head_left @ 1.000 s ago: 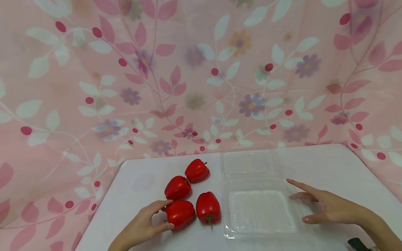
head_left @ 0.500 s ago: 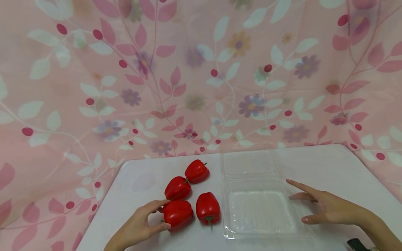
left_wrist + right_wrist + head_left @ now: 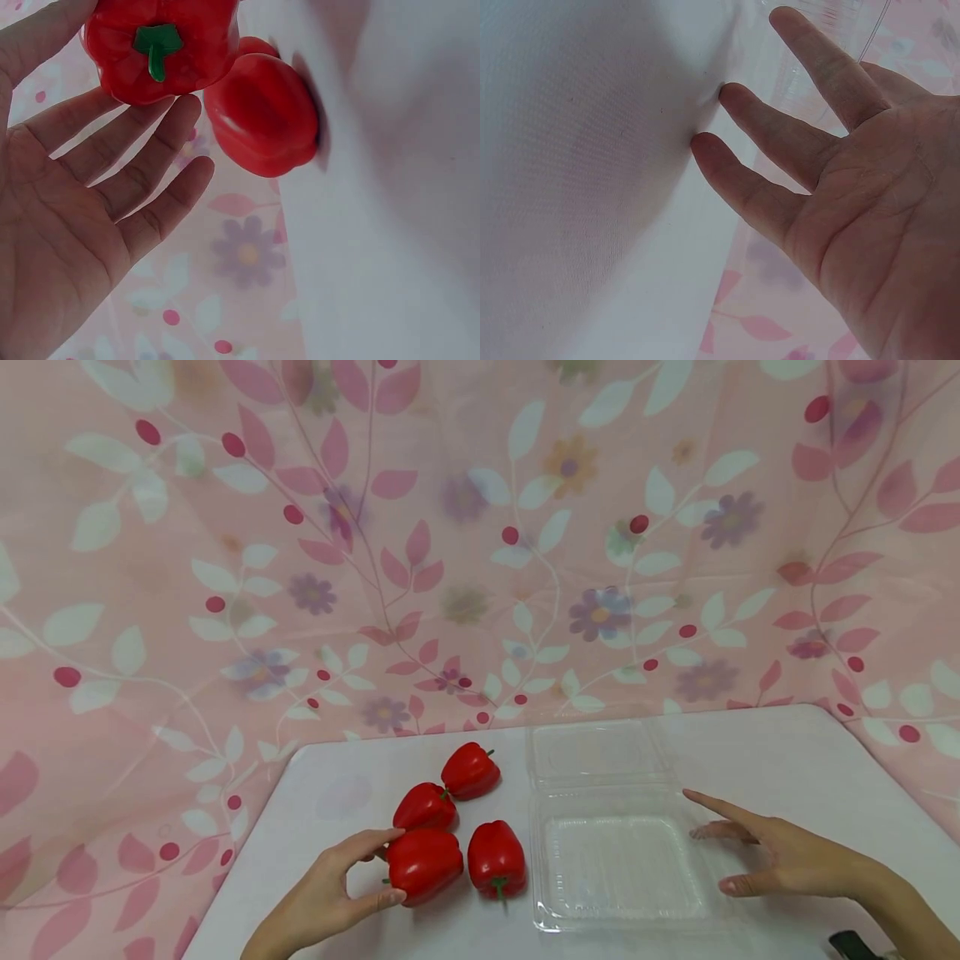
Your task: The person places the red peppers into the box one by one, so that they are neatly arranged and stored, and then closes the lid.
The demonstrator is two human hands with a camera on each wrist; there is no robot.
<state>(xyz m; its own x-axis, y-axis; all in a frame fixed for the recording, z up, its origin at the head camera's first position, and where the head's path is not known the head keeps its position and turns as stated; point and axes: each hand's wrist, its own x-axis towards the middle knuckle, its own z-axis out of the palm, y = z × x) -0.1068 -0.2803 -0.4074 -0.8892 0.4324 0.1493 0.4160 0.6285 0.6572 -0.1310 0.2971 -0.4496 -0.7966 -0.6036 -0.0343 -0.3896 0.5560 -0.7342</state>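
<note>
My left hand (image 3: 322,889) pinches a red bell pepper (image 3: 424,866) between its thumb and fingertips, with the green stem facing the palm. In the left wrist view, this held bell pepper (image 3: 206,49) shows its stem end, and another red bell pepper (image 3: 262,112) sits on the white surface beyond it. Two more bell peppers, a middle one (image 3: 424,808) and a far one (image 3: 470,770), lie behind the held one; a fourth pepper (image 3: 497,860) lies to its right. My right hand (image 3: 787,860) is spread, fingers extended, at the right side of a clear plastic clamshell container (image 3: 622,868).
The container's lid (image 3: 592,752) lies folded back, toward the far edge of the white table (image 3: 337,835). A pink floral curtain (image 3: 465,527) hangs right behind the table. Something dark (image 3: 855,943) shows beside the right wrist.
My left hand has drawn the held pepper slightly left, then raised it a little; it now overlaps the pepper behind it more. My right hand has stayed nearly still.
</note>
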